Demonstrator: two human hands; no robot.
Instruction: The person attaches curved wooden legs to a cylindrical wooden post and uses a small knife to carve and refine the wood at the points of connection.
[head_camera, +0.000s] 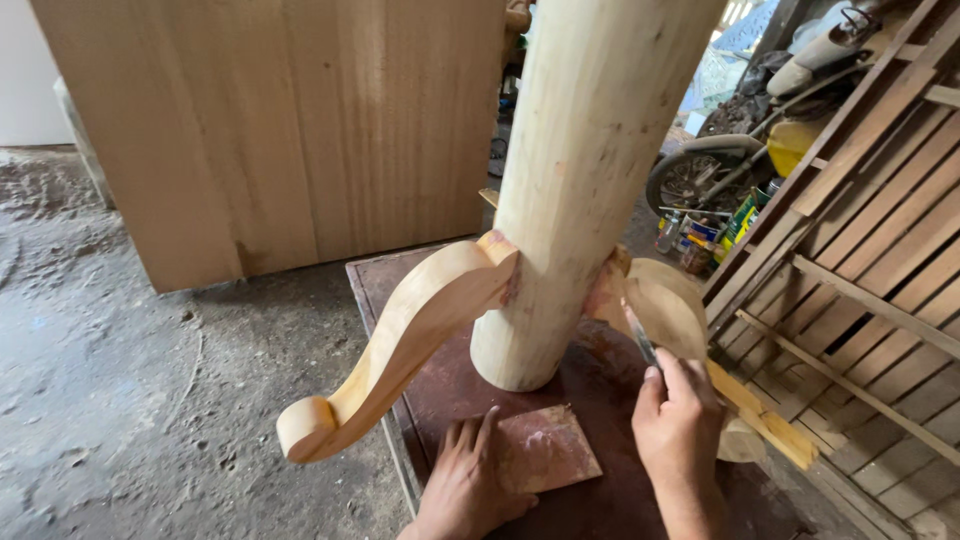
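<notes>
Seemingly scraper (638, 338) (right hand (680, 420)) beside leg (668, 305)

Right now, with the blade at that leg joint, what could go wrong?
1. The right hand works a thin blade into the joint of the curved leg and the round post; a slip could gouge the wood or cut the hand.
2. The left hand rests flat on a small board, not on the post, so the post could shift or tip.
</notes>
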